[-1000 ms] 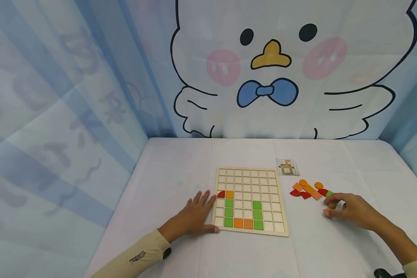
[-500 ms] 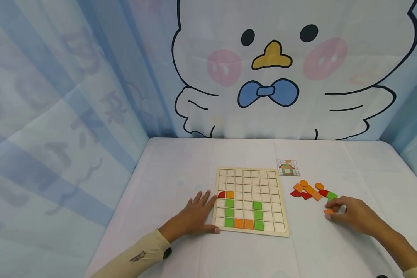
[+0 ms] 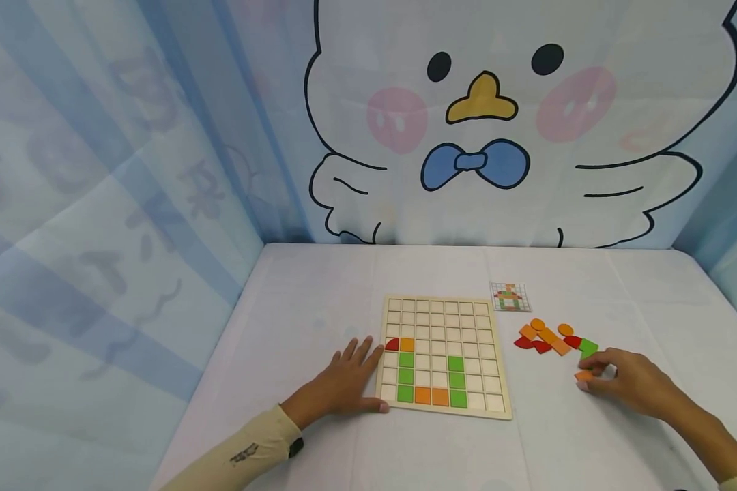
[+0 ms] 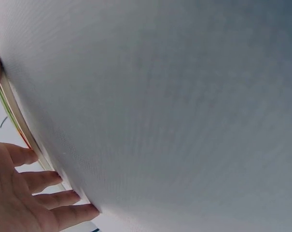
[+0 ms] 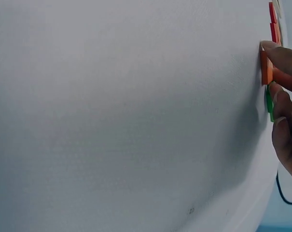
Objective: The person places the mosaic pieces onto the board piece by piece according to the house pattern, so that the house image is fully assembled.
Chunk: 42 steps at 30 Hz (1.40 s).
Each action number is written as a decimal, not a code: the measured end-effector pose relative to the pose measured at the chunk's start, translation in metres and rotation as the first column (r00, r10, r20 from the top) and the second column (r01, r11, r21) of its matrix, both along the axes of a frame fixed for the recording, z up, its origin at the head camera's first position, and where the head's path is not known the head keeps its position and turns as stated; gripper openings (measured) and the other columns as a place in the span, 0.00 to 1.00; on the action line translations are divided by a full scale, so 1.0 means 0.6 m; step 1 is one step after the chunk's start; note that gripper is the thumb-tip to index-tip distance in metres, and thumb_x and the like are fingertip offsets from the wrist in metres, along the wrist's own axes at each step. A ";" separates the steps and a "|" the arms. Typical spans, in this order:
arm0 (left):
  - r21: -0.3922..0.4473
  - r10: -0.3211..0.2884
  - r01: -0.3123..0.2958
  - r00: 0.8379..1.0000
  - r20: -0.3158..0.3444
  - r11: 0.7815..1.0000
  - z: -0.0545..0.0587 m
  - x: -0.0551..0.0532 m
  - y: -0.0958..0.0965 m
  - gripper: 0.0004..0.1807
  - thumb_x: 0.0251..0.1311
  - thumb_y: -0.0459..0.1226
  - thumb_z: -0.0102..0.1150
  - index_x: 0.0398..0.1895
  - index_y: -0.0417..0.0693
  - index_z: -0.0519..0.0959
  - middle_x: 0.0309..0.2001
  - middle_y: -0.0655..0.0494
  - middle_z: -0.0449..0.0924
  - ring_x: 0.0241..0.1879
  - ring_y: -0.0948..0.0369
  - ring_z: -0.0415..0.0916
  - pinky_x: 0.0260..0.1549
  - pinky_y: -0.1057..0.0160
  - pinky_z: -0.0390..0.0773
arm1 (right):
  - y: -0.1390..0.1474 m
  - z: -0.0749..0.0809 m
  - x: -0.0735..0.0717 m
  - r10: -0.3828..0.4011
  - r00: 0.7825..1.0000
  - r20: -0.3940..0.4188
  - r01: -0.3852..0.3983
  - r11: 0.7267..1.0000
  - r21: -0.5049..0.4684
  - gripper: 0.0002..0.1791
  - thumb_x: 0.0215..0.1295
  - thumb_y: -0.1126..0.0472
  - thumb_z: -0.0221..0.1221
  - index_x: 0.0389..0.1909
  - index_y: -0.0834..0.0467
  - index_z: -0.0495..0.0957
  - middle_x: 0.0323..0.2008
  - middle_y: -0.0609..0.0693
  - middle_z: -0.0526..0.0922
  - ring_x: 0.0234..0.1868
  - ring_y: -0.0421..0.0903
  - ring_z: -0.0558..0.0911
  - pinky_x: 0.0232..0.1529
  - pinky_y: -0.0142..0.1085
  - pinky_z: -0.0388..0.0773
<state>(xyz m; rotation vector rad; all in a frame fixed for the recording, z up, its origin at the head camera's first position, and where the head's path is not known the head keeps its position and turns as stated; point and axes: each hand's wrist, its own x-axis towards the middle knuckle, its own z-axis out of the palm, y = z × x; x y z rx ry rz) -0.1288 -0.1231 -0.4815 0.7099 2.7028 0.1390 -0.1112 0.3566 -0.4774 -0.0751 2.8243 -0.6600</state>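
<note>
My left hand (image 3: 340, 378) lies with spread, straight fingers at the left edge of a wooden grid board (image 3: 432, 318). Green, orange and red tiles fill some of the board's lower squares. In the left wrist view those fingers touch the board's edge (image 4: 21, 116). My right hand (image 3: 635, 383), right of the board, pinches an orange tile (image 3: 584, 375) between thumb and fingers. The right wrist view shows this tile (image 5: 266, 67) on edge-on, low over the cloth. Just beyond the fingertips are green tiles (image 3: 588, 346), partly covered by the hand.
Loose orange tiles (image 3: 547, 335) and red pieces (image 3: 542, 347) form a small pile right of the board. Behind it lies a small pattern card (image 3: 510, 296). White cloth (image 3: 319, 286) covers the table, and a printed curtain (image 3: 479, 204) stands at the back.
My right hand has drawn slightly towards me and to the right with the orange tile, exposing more of the green tiles. My left hand stays at the board.
</note>
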 end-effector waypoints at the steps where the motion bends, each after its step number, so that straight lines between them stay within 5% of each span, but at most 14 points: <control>1: 0.001 0.001 -0.001 1.000 0.003 1.000 0.000 0.000 0.000 0.58 0.50 0.71 0.57 0.78 0.52 0.50 0.78 0.44 0.48 0.75 0.40 0.48 0.65 0.37 0.62 | 0.000 0.000 0.001 -0.001 1.000 0.000 0.001 1.000 0.002 0.24 0.52 0.50 0.72 0.45 0.60 0.83 0.30 0.45 0.78 0.30 0.43 0.69 0.24 0.31 0.65; 10: -0.004 0.009 -0.009 1.000 -0.003 1.000 -0.003 -0.001 0.002 0.59 0.49 0.72 0.56 0.78 0.53 0.49 0.78 0.45 0.47 0.76 0.40 0.47 0.65 0.37 0.62 | -0.001 0.001 0.000 0.000 1.000 -0.001 0.000 1.000 0.013 0.23 0.51 0.46 0.71 0.42 0.58 0.82 0.28 0.44 0.77 0.28 0.42 0.68 0.23 0.32 0.62; 21: -0.004 0.015 -0.015 1.000 -0.011 1.000 -0.007 -0.001 0.002 0.59 0.48 0.72 0.56 0.78 0.53 0.49 0.78 0.45 0.47 0.76 0.40 0.48 0.65 0.37 0.62 | -0.013 -0.006 -0.002 0.089 0.994 -0.063 -0.092 0.995 -0.050 0.16 0.57 0.57 0.68 0.46 0.57 0.81 0.27 0.43 0.76 0.27 0.36 0.68 0.26 0.28 0.69; 42: -0.009 0.000 0.000 1.000 -0.018 1.000 -0.005 -0.001 0.002 0.59 0.49 0.72 0.57 0.78 0.52 0.50 0.78 0.45 0.48 0.76 0.40 0.47 0.65 0.37 0.62 | -0.106 0.012 -0.027 0.157 0.986 -0.049 -0.163 0.965 -0.205 0.13 0.59 0.58 0.67 0.44 0.56 0.81 0.29 0.45 0.75 0.20 0.37 0.69 0.21 0.29 0.71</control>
